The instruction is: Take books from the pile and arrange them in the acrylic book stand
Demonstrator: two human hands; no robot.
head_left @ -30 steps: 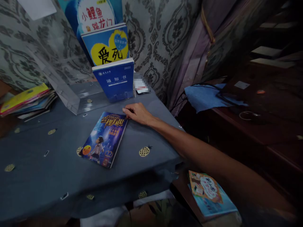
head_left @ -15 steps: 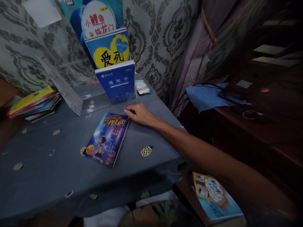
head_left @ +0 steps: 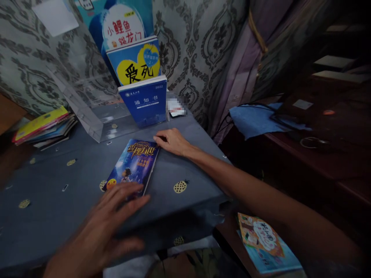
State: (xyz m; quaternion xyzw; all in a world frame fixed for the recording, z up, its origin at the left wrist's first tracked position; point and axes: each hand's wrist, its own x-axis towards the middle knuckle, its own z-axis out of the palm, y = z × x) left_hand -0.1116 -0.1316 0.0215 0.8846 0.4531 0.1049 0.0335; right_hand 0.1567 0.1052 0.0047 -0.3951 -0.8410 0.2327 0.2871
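A dark blue storybook [head_left: 133, 162] with a cartoon child on its cover lies flat on the grey-blue tablecloth [head_left: 52, 185]. My right hand [head_left: 171, 141] rests at the book's far right corner, fingertips touching its edge. My left hand [head_left: 107, 227] hovers open, fingers spread, over the book's near edge and covers its lower corner; it is motion-blurred.
Three blue books [head_left: 143, 102] stand in a clear acrylic holder [head_left: 87, 112] against the patterned wall. A pile of books [head_left: 43, 125] lies at the far left. Another colourful book [head_left: 265, 245] lies below the table's right edge. A blue cloth [head_left: 252, 119] sits on a dark wooden desk at right.
My left hand has come into view from below and reached the book's near edge. My right hand stays at the far corner. The view has shifted slightly.
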